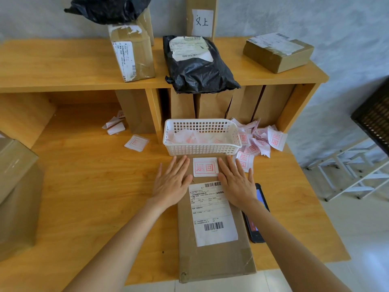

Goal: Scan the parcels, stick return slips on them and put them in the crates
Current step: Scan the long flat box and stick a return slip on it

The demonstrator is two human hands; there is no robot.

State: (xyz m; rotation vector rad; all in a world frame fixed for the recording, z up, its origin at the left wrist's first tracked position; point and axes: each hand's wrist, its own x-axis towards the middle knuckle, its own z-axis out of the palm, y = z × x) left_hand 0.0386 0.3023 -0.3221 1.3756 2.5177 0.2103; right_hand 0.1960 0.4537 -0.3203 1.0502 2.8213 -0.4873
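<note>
A long flat cardboard parcel (212, 256) lies on the wooden surface (88, 186), its near end reaching past the front edge. A white shipping label (212, 216) with barcodes covers its middle, and a return slip (205, 167) with red characters sits flat on its far end. The left hand (171, 182) lies flat on the parcel just left of the slip, its grip apart with fingers straight; the right hand (236, 182) lies the same way just right of it, fingers straight and holding nothing. A white plastic basket (202, 148) with more slips touches the parcel's far end. Loose slips (259, 140) are heaped right of the basket. A dark handheld scanner (255, 226) lies just beside the parcel's right edge. On the shelf (63, 70) above rest a black bag parcel (197, 70) and two boxes (134, 57), (277, 51).
</note>
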